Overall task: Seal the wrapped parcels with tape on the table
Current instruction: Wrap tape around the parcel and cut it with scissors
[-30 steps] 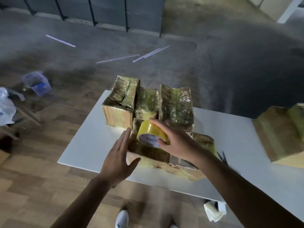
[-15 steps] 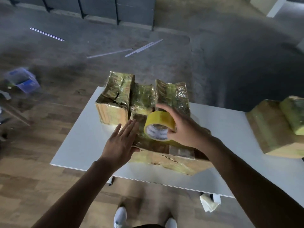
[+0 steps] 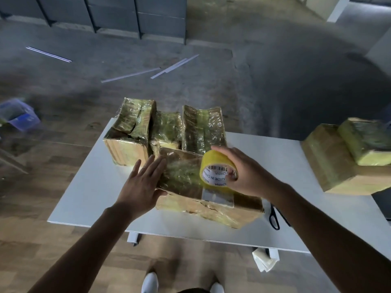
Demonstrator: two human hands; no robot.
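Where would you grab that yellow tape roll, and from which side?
By its ring wall, pinched between the hollow core and the outer band, coming from the right. The tape roll stands on edge on the near parcel, its open core facing the camera, so fingers can hook inside. The right hand grips it just so; the left hand lies flat on the parcel.

left hand (image 3: 142, 183) flat on parcel (image 3: 190, 176), right hand (image 3: 246, 173) gripping tape roll (image 3: 216, 169)
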